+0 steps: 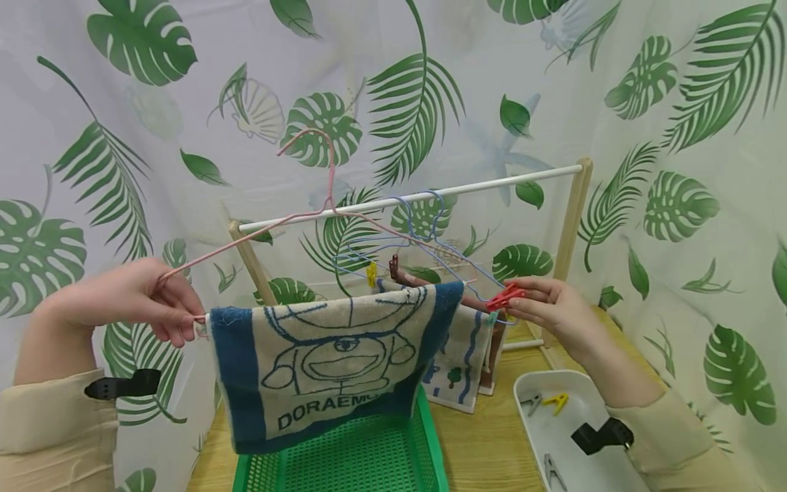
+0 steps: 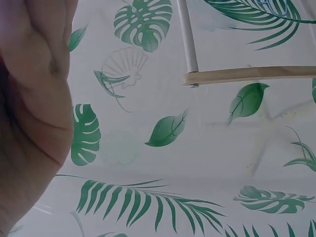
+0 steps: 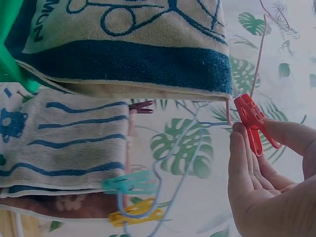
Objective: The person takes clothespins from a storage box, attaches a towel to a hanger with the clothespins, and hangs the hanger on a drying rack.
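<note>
My left hand (image 1: 144, 297) grips the left end of a pink wire hanger (image 1: 333, 179), holding it up in front of the rack. A blue and cream towel (image 1: 338, 359) with a cartoon print is draped over the hanger's lower bar. At the other end, my right hand (image 1: 562, 318) pinches a red clothespin (image 3: 252, 121) between thumb and fingers. Its jaws are close to the hanger's right corner; whether they touch the wire, I cannot tell. Only part of my left hand (image 2: 37, 108) shows in the left wrist view, and its grip is out of frame.
Behind, a white rod (image 1: 510, 180) on wooden posts bears blue hangers (image 1: 438, 212) with clipped towels (image 1: 458, 359). Beneath my towel stands a green basket (image 1: 432, 444). A white tray (image 1: 533, 389) with grey and yellow clothespins is at right, on the wooden table (image 1: 486, 437).
</note>
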Motion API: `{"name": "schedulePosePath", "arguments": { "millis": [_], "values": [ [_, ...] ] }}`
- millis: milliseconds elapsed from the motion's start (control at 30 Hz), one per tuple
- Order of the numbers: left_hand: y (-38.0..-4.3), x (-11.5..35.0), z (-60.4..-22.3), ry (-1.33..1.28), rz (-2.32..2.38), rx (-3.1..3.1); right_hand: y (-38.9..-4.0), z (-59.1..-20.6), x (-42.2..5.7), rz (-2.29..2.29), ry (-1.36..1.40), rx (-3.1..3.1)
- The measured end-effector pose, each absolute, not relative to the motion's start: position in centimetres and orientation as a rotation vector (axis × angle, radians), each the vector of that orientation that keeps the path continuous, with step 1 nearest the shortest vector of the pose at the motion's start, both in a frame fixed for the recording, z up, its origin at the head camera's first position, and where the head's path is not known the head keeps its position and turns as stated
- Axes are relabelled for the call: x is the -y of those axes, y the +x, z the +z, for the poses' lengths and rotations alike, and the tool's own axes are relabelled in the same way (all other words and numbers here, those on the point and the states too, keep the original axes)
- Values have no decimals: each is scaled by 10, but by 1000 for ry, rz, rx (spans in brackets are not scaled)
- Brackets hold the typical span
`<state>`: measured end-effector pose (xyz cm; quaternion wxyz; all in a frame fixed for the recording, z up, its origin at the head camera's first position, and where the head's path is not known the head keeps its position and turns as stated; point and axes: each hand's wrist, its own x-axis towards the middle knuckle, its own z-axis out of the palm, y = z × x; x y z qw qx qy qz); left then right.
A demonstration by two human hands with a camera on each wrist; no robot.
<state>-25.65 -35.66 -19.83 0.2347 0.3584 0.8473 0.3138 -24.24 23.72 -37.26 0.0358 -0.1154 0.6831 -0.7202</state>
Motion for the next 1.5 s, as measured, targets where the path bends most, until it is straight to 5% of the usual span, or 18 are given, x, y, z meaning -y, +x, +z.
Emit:
{"name": "schedulePosePath", "arguments": {
  "millis": [733,1500],
  "values": [
    [-274,341,-201,1262,1078,-2240,-217,-278,-244,-2329,-557,-2505],
    [-286,311,-255,1189,1129,-2175,-210,-288,-266,-1695,-534,-3072]
  ]
}}
